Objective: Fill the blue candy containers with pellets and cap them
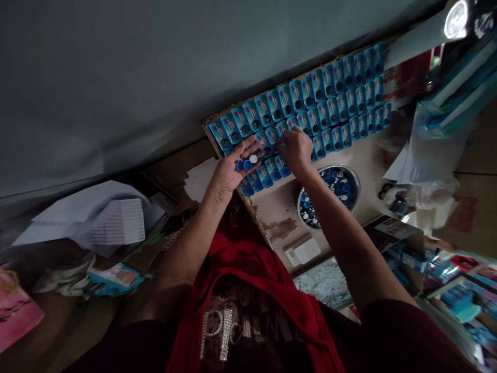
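My left hand (230, 168) is palm up, fingers spread, cradling several small round blue and white discs (247, 165) near the fingers. Under and beyond it lie rows of blue blister-like trays (264, 109), each with a round recess or piece at its near end. My right hand (295, 150) is over the middle and front rows, fingertips pinched together at one of the trays. What the fingertips grip is hidden. A round metal bowl (356, 182) filled with blue and white discs stands beneath my right forearm, which covers part of it.
The trays lie on a worn board (272, 210) against a grey wall. A small white box (305, 251) is at its near edge. Stacked white cards (120, 223) and paper lie left; an open carton (399, 238), plastic bags and blue packages crowd the right.
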The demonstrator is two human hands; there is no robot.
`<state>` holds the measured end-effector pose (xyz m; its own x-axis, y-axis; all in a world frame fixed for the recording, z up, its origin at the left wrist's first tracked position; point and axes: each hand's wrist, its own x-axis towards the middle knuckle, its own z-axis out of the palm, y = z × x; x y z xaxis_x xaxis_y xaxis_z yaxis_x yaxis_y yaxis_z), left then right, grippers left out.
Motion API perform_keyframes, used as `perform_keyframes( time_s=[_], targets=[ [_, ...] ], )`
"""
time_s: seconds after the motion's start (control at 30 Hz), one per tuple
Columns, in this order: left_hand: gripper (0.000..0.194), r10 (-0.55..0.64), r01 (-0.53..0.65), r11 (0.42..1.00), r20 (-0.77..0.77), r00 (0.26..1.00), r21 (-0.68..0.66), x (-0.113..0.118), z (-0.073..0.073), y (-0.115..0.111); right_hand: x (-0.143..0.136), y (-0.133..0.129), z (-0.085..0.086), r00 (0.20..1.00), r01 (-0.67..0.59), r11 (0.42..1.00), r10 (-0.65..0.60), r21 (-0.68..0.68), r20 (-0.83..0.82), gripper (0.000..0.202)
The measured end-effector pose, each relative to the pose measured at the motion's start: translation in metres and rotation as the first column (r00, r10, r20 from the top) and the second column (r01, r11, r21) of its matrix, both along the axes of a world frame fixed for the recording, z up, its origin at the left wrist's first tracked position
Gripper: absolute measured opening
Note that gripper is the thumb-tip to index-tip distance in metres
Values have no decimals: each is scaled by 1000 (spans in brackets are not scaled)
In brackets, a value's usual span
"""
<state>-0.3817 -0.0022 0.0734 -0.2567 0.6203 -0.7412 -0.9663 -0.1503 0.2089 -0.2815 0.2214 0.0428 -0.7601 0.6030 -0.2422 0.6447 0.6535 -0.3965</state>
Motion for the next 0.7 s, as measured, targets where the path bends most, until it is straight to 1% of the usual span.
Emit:
perform_keyframes(
  time_s=[0.13, 0.2, 0.27, 0.33, 0.37, 0.4, 0.43, 0.5, 0.57, 0.6, 0.67, 0.7],
  targets=[
    [38, 12, -12, 1000, 45, 999, 4, -2, -4, 1, -7, 21, -22, 999, 8, 1000, -8, -13, -32, 29],
    [38, 14, -15, 1000, 50, 999, 16, 1, -4, 1, -11, 27, -22, 1000, 13, 1000, -13, -20, -10, 31],
    [38, 19, -20, 1000, 54, 998, 9, 5, -1, 0, -14, 21, -10, 999, 1, 1000, 0, -7, 37, 25],
    [38, 30, -29, 999, 77, 997, -15, 8, 2, -2, -14, 4, 11, 998, -60, 998, 60, -5, 32, 13],
    [38, 33, -31, 999, 88, 996, -20, 10, 3, -3, -11, -8, 23, 994, -113, 993, 113, -19, -3, 8],
    [37, 31, -30, 999, 93, 995, -16, 11, 4, -3, -7, -21, 34, 982, -186, 981, 183, -47, -52, 10],
    [36, 29, -28, 1000, 89, 996, -5, 13, 3, -4, -2, -34, 44, 959, -274, 958, 265, -85, -101, 16],
    [33, 8, -9, 1000, 75, 997, 13, 16, -1, -3, 10, -55, 57, 893, -443, 882, 419, -158, -166, 31],
    [33, -19, 19, 1000, 78, 997, 3, 19, -7, -1, 19, -68, 60, 834, -551, 811, 525, -196, -172, 42],
    [34, -30, 31, 999, 86, 996, -7, 22, -9, 0, 23, -70, 58, 816, -577, 792, 555, -199, -160, 44],
    [36, -46, 49, 999, 106, 993, -24, 26, -12, 1, 30, -71, 53, 803, -596, 780, 579, -192, -139, 44],
    [36, -45, 48, 998, 112, 993, -28, 29, -12, 1, 33, -71, 51, 808, -590, 786, 574, -185, -134, 44]
  ],
)
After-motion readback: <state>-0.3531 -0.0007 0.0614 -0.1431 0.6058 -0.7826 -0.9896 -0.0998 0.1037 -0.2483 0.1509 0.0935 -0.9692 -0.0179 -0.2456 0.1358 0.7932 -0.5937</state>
